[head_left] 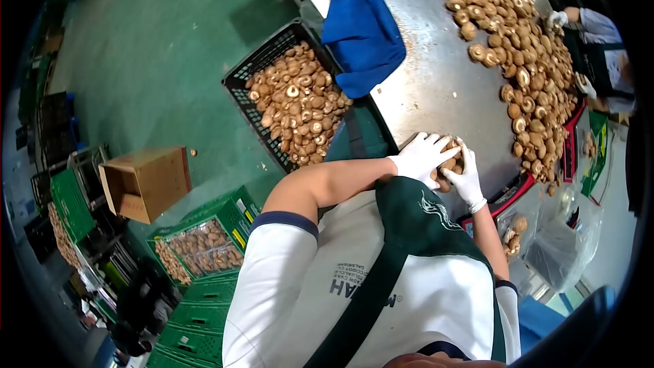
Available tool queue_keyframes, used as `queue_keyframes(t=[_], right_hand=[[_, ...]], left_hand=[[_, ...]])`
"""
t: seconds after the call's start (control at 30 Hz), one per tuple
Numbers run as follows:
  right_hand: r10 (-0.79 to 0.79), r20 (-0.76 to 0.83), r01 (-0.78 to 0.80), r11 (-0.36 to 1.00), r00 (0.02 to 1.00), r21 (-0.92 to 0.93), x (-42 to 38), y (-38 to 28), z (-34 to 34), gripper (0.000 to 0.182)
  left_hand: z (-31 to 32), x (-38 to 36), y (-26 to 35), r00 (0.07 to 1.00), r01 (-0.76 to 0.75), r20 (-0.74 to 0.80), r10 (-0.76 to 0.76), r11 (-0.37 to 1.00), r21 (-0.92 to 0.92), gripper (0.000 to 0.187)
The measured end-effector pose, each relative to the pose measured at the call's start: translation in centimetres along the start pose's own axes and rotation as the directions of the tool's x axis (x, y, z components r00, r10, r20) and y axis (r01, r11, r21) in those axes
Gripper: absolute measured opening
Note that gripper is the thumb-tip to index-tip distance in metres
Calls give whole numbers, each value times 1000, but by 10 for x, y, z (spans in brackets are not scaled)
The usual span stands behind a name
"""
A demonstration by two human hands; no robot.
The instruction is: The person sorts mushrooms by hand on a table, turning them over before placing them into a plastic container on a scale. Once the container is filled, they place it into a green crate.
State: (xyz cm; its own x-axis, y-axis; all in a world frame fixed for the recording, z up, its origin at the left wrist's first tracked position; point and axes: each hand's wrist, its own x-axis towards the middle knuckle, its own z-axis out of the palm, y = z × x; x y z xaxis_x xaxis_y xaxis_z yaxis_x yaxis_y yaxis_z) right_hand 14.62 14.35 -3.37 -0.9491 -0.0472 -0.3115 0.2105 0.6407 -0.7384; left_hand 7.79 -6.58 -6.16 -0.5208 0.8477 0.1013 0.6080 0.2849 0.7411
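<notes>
Both of my hands wear white gloves and meet at the near edge of the metal table. My left hand (420, 159) is curved over a small cluster of brown shiitake mushrooms (449, 163), its fingers bent against them. From the other side my right hand (466, 177) cups the same cluster, thumb and fingers around it. Several mushrooms show between the two palms; the lower ones are hidden by my gloves. A large heap of mushrooms (535, 82) spreads over the far and right part of the table (436, 82).
A black crate (235, 82) full of mushrooms stands left of the table, beside a blue cloth (361, 34). A co-worker's gloved hand (558, 18) is at the heap's far side. A cardboard box (160, 180) and green crates (197, 320) stand on the floor. Plastic bags (562, 249) lie right.
</notes>
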Motion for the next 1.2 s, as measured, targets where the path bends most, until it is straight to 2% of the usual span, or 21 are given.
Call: queue_keyframes(t=[0.1,0.23,0.3,0.37,0.4,0.43,0.5,0.57,0.6,0.63,0.67,0.73,0.77,0.83,0.87,0.9,0.97,1.03,1.1,1.17,1.2], right_hand=[[-39,-12,39,998,999,39,1,1,23,81],[-63,86,46,980,994,191,11,-46,58,75],[-268,85,257,959,960,121,21,-51,89,73],[-321,261,314,947,910,67,41,-88,105,72],[-267,367,129,925,891,358,51,-111,120,70],[-238,461,122,956,855,268,59,-116,133,70],[-296,472,220,953,830,211,72,-132,161,70],[-48,611,-291,848,790,442,75,-153,165,70],[-166,438,-71,877,883,475,77,-151,168,69],[-309,292,199,914,905,353,84,-140,166,66],[-241,272,160,944,932,289,82,-127,161,65],[-80,277,8,968,957,253,73,-106,151,61],[-64,389,37,996,919,76,65,-91,141,61],[152,576,-162,986,803,-35,56,-80,144,62],[145,675,-207,978,723,11,59,-80,140,63],[82,673,-102,995,735,-10,61,-67,147,63],[26,703,3,999,711,-40,63,-68,147,64],[2,685,18,1000,728,-22,59,-76,136,58],[-46,676,10,998,736,58,55,-78,127,55],[-30,652,-137,969,757,204,51,-85,117,48],[-19,627,-193,944,778,269,47,-93,108,48]], left_hand=[[-11,-10,-5,995,93,31,-91,992,-89,90],[-4,-60,-33,977,23,-207,-47,993,-117,84],[-13,-98,-38,936,139,-303,-177,980,-143,82],[-33,-141,-38,872,293,-329,-362,925,-241,82],[-36,-161,-39,801,407,-348,-488,869,-283,79],[-34,-181,-43,713,508,-359,-603,796,-328,76],[-14,-224,-65,528,501,-518,-673,740,-450,73],[-1,-259,-71,131,605,-528,-839,489,-628,68],[8,-277,-74,40,683,-535,-844,414,-602,65],[10,-288,-73,-50,750,-544,-838,328,-575,63],[15,-295,-72,-100,713,-515,-851,299,-634,59],[11,-291,-69,-68,681,-496,-866,323,-657,51],[6,-281,-66,-23,670,-504,-863,361,-649,49],[-18,-249,-62,152,624,-432,-889,426,-656,43],[-23,-232,-64,302,598,-486,-820,560,-574,44],[-27,-214,-66,439,547,-527,-728,682,-486,46],[-33,-178,-69,689,479,-451,-567,824,-303,49],[-23,-151,-75,787,542,-220,-577,816,-202,52],[-15,-141,-79,770,629,-123,-626,777,-23,52],[-19,-148,-85,716,662,-171,-676,736,-138,53],[-10,-157,-96,625,689,-249,-740,673,-269,52]])
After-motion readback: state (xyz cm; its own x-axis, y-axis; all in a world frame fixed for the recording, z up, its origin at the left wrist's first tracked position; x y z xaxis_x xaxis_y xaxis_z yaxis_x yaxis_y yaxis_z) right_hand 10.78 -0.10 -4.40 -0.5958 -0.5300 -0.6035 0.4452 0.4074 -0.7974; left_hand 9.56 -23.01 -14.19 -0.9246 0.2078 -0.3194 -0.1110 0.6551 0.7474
